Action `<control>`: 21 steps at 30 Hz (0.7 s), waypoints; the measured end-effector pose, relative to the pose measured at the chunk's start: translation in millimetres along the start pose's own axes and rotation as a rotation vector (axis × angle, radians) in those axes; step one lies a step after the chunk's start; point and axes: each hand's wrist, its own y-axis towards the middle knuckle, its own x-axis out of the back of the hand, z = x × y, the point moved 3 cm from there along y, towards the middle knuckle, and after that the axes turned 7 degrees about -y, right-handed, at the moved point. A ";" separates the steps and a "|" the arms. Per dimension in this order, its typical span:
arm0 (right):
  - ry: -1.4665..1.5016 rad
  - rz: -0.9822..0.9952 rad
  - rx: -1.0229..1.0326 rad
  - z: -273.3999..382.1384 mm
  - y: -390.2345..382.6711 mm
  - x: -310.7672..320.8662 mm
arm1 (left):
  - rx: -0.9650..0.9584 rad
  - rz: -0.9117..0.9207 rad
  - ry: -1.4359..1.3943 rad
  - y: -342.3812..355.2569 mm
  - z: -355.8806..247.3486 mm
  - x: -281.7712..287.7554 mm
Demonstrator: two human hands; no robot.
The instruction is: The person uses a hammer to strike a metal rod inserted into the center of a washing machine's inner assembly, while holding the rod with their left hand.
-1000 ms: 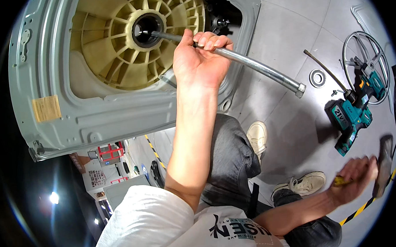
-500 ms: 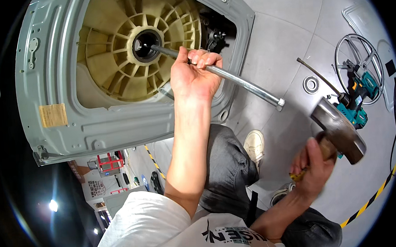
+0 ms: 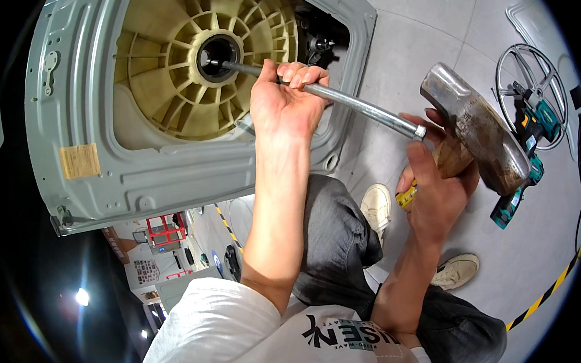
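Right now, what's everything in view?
cabinet: 1, grey, upper left
ribbed tub: 1, cream, inside cabinet
hub ring: 1, black, tub centre
label: 1, tan, cabinet
metal rod: 1, grey, from hub ring
hammer: 1, grey-brown head, centre right
spoked wheel: 1, grey, right
power tools: apparently 2, teal-black, right
striped tape: 2 stretches, yellow-black, floor
shoes: 2, off-white, floor
left hand: 1, bare, holding metal rod
right hand: 1, bare, holding hammer

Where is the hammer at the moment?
In the head view, right of centre, the hammer is in the person's right hand, its head beside the outer end of the metal rod gripped by the left hand.
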 end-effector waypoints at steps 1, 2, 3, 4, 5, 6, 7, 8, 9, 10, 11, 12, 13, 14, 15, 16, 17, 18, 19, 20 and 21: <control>0.000 0.007 0.012 -1.2 1.1 -3.1 | 0.006 0.007 0.002 -0.7 -1.8 0.6; -0.011 0.030 -0.027 0.9 2.0 -4.1 | 0.013 0.014 0.004 -1.1 -3.0 1.1; -0.022 0.055 -0.070 0.7 1.8 -5.2 | 0.017 0.008 0.004 -2.4 -3.2 1.8; -0.056 0.042 -0.132 -1.7 0.3 -5.4 | 0.022 0.002 0.005 -4.1 -1.7 1.2; -0.089 0.028 -0.193 -4.2 -2.0 -5.7 | 0.028 -0.004 0.006 -4.7 -1.5 1.6; -0.123 0.013 -0.253 -6.4 -4.1 -5.9 | 0.026 0.004 0.024 -4.5 -2.4 2.5; -0.101 0.003 -0.233 -6.3 -5.5 -7.8 | 0.025 0.012 0.042 -4.2 -3.2 3.2; -0.080 -0.007 -0.212 -6.1 -7.2 -10.4 | 0.024 0.020 0.060 -4.2 -3.9 4.1; -0.060 -0.019 -0.190 -5.9 -8.5 -12.4 | 0.039 0.033 0.080 -4.0 -5.9 5.6; -0.047 -0.022 -0.153 -5.3 -9.8 -13.2 | 0.053 0.046 0.100 -4.3 -9.7 7.9; -0.034 -0.030 -0.147 -6.0 -10.3 -14.0 | 0.067 0.060 0.119 -4.4 -11.5 9.6; -0.020 -0.035 -0.141 -6.0 -11.2 -14.5 | 0.015 0.034 0.212 -5.9 -11.1 9.7; -0.006 -0.038 -0.136 -6.1 -12.0 -14.2 | -0.038 0.008 0.303 -8.1 -9.0 8.2; -0.011 -0.036 -0.143 -7.8 -13.3 -12.9 | -0.091 -0.018 0.394 -10.4 -8.8 8.4; -0.013 -0.037 -0.147 -9.7 -13.9 -11.3 | -0.140 -0.069 0.504 -13.9 -10.8 10.5; -0.015 -0.037 -0.151 -10.8 -14.2 -10.2 | -0.190 -0.120 0.613 -20.5 -14.5 14.3; -0.002 -0.041 -0.139 -10.2 -14.5 -10.8 | -0.241 -0.172 0.721 -27.9 -19.4 19.4; 0.015 -0.045 -0.127 -9.4 -15.2 -14.2 | -0.407 -0.166 0.906 -37.1 -30.2 20.4; 0.032 -0.049 -0.116 -9.0 -15.6 -16.7 | -0.626 -0.047 1.190 -42.8 -33.4 14.8; 0.020 -0.050 -0.133 -10.6 -15.0 -16.9 | -0.847 0.083 1.469 -49.6 -31.6 6.4; 0.004 -0.049 -0.146 -12.8 -14.7 -15.1 | -1.070 0.222 1.735 -57.2 -26.0 -2.8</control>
